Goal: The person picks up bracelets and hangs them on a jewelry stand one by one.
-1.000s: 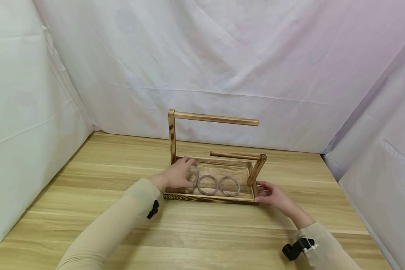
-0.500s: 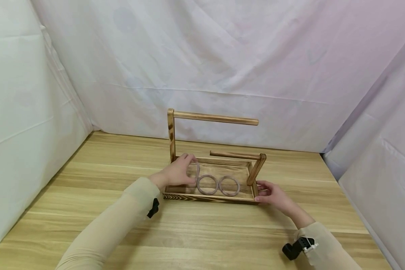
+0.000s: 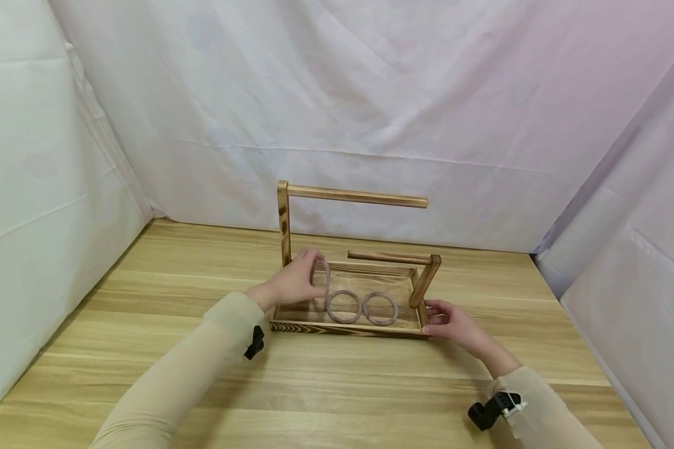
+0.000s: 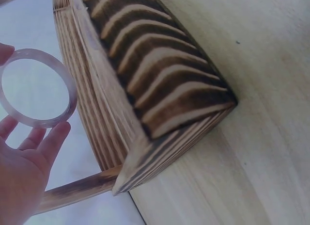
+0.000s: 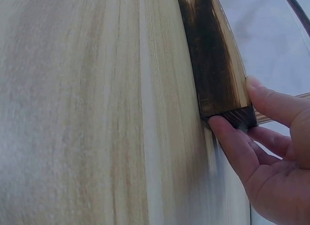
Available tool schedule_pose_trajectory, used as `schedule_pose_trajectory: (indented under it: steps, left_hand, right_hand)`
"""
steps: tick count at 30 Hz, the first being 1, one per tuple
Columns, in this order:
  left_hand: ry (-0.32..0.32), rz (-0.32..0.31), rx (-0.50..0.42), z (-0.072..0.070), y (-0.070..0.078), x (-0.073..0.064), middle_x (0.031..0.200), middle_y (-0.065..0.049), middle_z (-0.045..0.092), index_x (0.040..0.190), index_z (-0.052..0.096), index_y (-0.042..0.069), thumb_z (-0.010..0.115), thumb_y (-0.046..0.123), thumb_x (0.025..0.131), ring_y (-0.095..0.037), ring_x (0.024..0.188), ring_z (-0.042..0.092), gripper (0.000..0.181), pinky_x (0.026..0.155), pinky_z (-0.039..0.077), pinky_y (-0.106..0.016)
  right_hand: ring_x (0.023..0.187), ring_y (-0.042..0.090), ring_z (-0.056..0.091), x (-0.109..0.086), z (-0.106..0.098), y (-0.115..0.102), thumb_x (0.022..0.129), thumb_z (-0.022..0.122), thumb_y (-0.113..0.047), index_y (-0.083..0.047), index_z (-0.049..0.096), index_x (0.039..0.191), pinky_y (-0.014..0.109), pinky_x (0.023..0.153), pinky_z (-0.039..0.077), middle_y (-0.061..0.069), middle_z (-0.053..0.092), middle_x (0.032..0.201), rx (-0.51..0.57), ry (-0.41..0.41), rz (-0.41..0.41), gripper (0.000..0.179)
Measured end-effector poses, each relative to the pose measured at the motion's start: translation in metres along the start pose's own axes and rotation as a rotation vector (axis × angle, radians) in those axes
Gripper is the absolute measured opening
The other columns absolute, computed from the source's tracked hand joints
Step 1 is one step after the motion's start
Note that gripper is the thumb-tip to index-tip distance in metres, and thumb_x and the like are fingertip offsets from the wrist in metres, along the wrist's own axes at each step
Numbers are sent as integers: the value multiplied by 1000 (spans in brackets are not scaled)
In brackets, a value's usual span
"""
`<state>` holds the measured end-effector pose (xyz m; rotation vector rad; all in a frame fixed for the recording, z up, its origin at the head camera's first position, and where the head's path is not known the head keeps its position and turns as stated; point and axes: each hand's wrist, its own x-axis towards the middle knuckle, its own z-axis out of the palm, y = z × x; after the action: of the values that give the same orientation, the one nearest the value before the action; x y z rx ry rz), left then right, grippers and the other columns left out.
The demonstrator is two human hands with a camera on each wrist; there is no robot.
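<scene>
My left hand (image 3: 294, 282) pinches a pale mauve, translucent bangle (image 4: 71, 84) between thumb and fingertips. The bangle stands on edge above the left part of a scorched-wood tray (image 3: 348, 331). Two matching bangles, a left one (image 3: 344, 322) and a right one (image 3: 380, 323), lie flat side by side in the tray. At the tray's right end, my right hand (image 3: 452, 324) grips the near corner; in the right wrist view its thumb lies along the top rim and fingers touch the end.
From the tray's left end rises a tall post with a high rod (image 3: 356, 196) pointing right. A shorter post at the right carries a lower rod (image 3: 390, 257) pointing left. The wooden table (image 3: 314, 399) ends at a white curtain (image 3: 371, 112).
My left hand has risen slightly with its bangle, which now stands more upright. The right hand stays on the tray corner, and the two lying bangles keep their places.
</scene>
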<state>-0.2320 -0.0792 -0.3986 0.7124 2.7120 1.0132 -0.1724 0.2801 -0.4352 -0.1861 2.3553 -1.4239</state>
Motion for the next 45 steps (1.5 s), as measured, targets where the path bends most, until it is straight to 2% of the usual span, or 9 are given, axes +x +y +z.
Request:
schedule_pose_trajectory:
  steps: [5, 10, 16, 25, 45]
  left_hand:
    - [3, -5, -63, -2, 0, 0, 129, -18, 40, 130, 37, 3, 71, 24, 79, -27, 108, 49, 64, 83, 49, -36]
    - [9, 1, -99, -3, 1, 1, 127, -18, 41, 128, 37, 4, 71, 24, 79, -27, 109, 48, 63, 87, 48, -36]
    - [18, 17, -110, -5, 3, 1, 129, -17, 40, 128, 37, 3, 71, 22, 78, -27, 112, 48, 64, 94, 47, -39]
    - [17, 40, -118, -7, 5, 2, 130, -20, 42, 128, 37, 3, 70, 22, 77, -28, 112, 48, 64, 98, 45, -40]
    - [27, 67, -170, -11, 11, 4, 132, -19, 38, 129, 36, 4, 68, 19, 81, -29, 117, 46, 60, 99, 44, -44]
  right_hand:
    - [109, 35, 55, 0, 0, 1, 83, 68, -8, 16, 28, 138, 31, 78, 56, 35, 43, 127, -6, 4, -3, 72]
    - [109, 35, 55, -1, -1, 1, 84, 68, -9, 16, 28, 138, 30, 77, 56, 35, 43, 127, -10, 3, -4, 72]
    - [108, 35, 55, 0, -1, 2, 84, 68, -8, 16, 27, 138, 31, 76, 56, 35, 43, 127, -13, -3, -8, 72]
    - [109, 38, 55, 1, -2, 6, 81, 70, -7, 16, 29, 137, 29, 77, 56, 36, 44, 127, -3, 12, -19, 73]
    - [107, 34, 56, 2, 0, 4, 82, 70, -8, 16, 29, 137, 30, 76, 57, 35, 45, 126, -15, 13, -13, 72]
